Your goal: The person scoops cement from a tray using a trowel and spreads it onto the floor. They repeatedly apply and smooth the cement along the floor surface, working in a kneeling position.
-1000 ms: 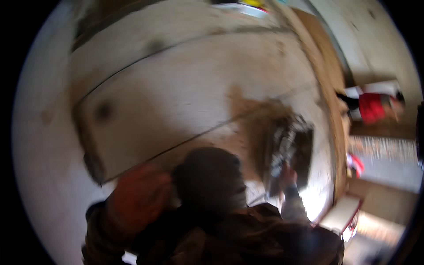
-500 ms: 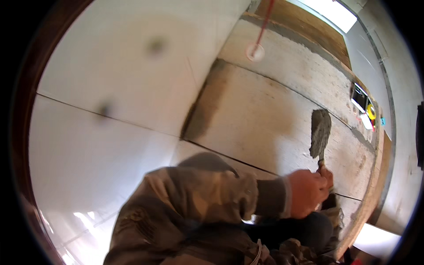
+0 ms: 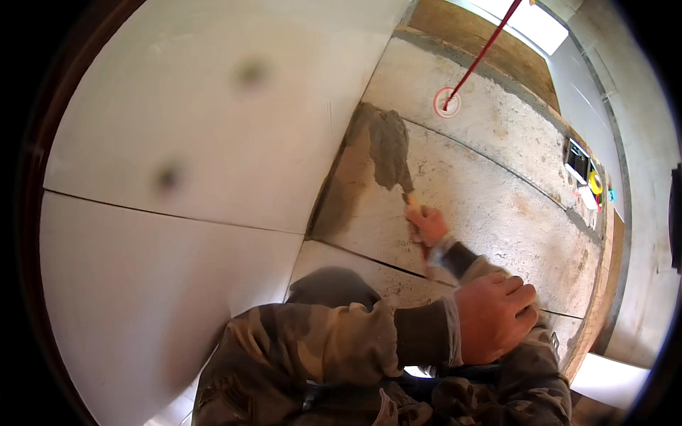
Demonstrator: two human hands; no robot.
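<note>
**Trowel moved up and left**

Trowel (image 3: 389,148) now higher on the grey board (image 3: 497,206), pressing wet grey paste flat. Right hand (image 3: 427,226) fingers clamped on its handle. Left hand (image 3: 495,316) resting loose, fingers curled, holding nothing. White panels (image 3: 185,142) beside.

Camouflage jacket sleeves (image 3: 320,348) in tan and brown; dark ribbed knit cuffs (image 3: 423,337).

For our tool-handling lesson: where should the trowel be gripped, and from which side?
Grip the trowel by its handle at the lower end, coming from below: the blade above is coated with grey mortar and lies against the wall. The right hand wraps it there.
</note>
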